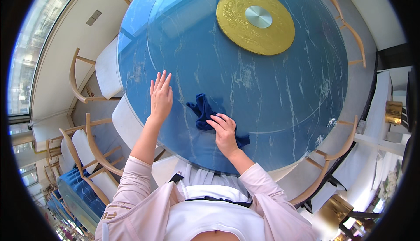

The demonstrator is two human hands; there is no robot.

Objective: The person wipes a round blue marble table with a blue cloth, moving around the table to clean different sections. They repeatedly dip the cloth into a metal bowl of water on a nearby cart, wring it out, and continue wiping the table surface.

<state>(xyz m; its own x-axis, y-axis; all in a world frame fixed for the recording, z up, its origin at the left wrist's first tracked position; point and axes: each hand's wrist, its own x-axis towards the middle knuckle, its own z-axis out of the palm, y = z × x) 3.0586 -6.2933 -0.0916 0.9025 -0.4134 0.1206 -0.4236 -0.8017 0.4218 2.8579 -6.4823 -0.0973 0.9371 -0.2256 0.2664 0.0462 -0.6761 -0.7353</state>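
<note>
A round table with a blue marble-patterned top and a clear glass disc on it spreads out before me. My left hand lies palm down near the left side of the tabletop, its fingers stretched out and nothing in it. My right hand is at the near part of the table with a crumpled dark blue cloth under and between its bent fingers. Part of the cloth is hidden by this hand, and one end shows to its right. Toward the far side lies a gold embossed disc with a silver metal centre.
Wooden chairs with curved backs and pale seats surround the table. At left are a wall and a window. Another blue table stands at lower left. Gold cylindrical objects and white furniture are at right.
</note>
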